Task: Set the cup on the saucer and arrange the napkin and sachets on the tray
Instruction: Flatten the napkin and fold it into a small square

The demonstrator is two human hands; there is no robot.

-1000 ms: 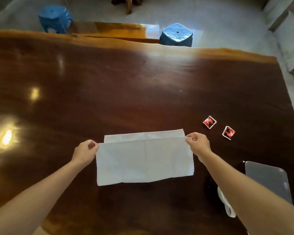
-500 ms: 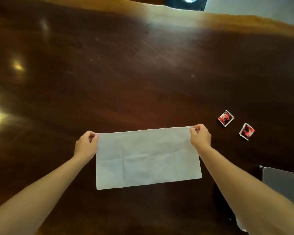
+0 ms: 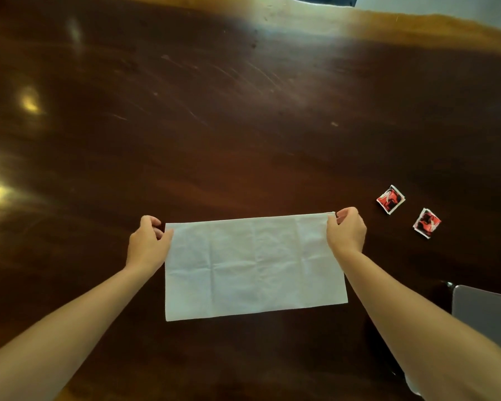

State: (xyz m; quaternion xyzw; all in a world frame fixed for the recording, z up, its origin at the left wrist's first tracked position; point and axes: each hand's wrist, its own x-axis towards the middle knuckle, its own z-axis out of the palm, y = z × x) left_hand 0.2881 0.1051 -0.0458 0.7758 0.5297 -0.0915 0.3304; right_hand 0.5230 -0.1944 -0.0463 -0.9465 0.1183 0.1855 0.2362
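A white napkin (image 3: 252,266) lies spread on the dark wooden surface (image 3: 243,111), a rectangle with its long axis running left to right. The left hand (image 3: 148,244) pinches its far-left corner between thumb and fingers, and the right hand (image 3: 346,231) pinches the far-right corner in the same way, so both are closed on the far edge while the near edge rests free on the wood. Faint creases cross the napkin, and it looks already doubled once.

The next fold probably turns on that long axis: with a hand at each end, either end can be carried across to the other to halve the length. The grey tray (image 3: 486,316) shows only as a corner at the near right, beside the right forearm, so the right hand is the nearer one for carrying the folded napkin over to it.

Two red-and-black sachets lie on the surface to the right: one sachet (image 3: 390,199) just beyond the right hand, the other sachet (image 3: 426,223) a little nearer and further right. Both sit apart from the napkin and outside the tray. Something white shows at the bottom right edge; I cannot tell what it is, and no cup or saucer is clearly visible. The task seems at an early stage.
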